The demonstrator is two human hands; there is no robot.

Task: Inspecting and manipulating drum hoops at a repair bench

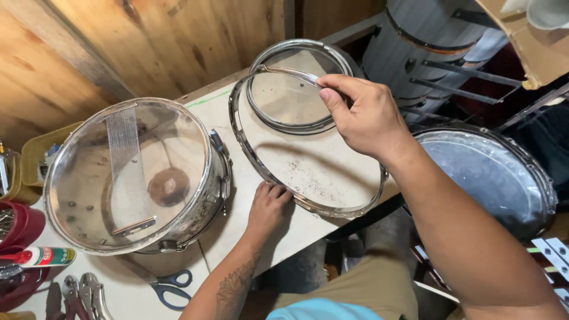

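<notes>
A large metal drum hoop (249, 151) lies tilted on the pale worktable (237, 237). My right hand (363, 115) pinches its far upper rim and lifts that side. My left hand (268, 207) rests flat on the table with fingertips against the hoop's near edge. Behind the hoop lies a clear drumhead in a metal ring (290, 98). At the left sits a snare drum (133, 175) upside down, its clear skin and snare wires facing up.
Blue-handled scissors (172, 285), locking pliers (89, 296) and a spray can (41, 256) lie at the table's front left beside a red container (18, 231). Another drum (492, 175) stands at the right. Grey drum shells (427, 41) and wooden walls stand behind.
</notes>
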